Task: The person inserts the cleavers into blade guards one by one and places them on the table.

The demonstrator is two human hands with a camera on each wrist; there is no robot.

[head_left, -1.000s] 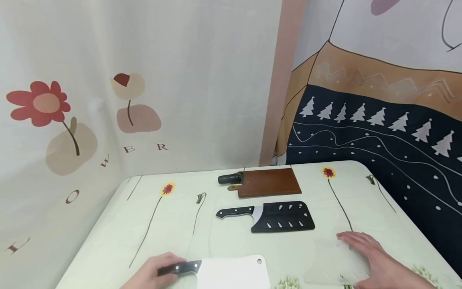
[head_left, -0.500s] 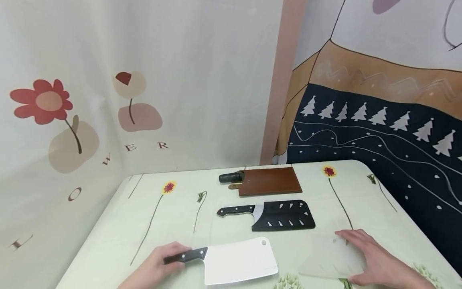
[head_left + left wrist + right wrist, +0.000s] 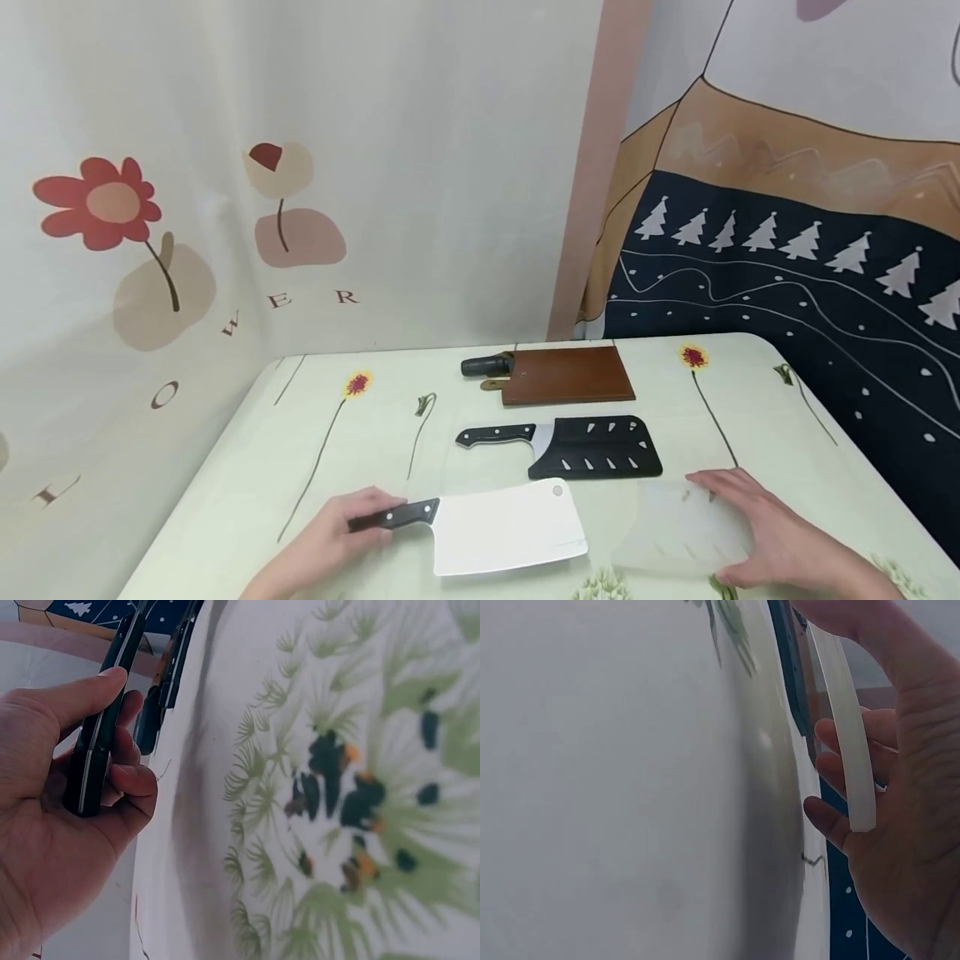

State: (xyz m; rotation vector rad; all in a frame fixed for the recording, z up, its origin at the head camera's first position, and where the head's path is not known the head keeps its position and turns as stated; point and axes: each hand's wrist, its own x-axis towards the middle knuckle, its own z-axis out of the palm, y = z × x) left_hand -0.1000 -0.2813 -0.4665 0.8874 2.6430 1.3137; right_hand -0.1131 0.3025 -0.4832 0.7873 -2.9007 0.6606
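In the head view my left hand (image 3: 337, 533) grips the black riveted handle of a cleaver (image 3: 502, 533), its broad bright blade extending right. The left wrist view shows the fingers and thumb wrapped around that handle (image 3: 94, 765). At right, my right hand (image 3: 772, 533) holds a translucent whitish blade cover (image 3: 671, 529) between thumb and fingers. From the right wrist, the cover (image 3: 851, 742) appears edge-on against the palm. A gap separates the blade tip from the cover. Whether either object touches the table is hard to tell.
Behind the bare blade lies a second cleaver in a black slotted cover (image 3: 600, 447). Farther back is a dark-handled knife in a brown sheath (image 3: 570, 375). All this is on a pale flower-print tablecloth (image 3: 300, 425), with printed curtains behind and a dark one to the right.
My left hand has moved the cleaver forward and slightly right, bringing the whole blade into view. My right hand and the cover have shifted a little forward and left. The head view has turned slightly.
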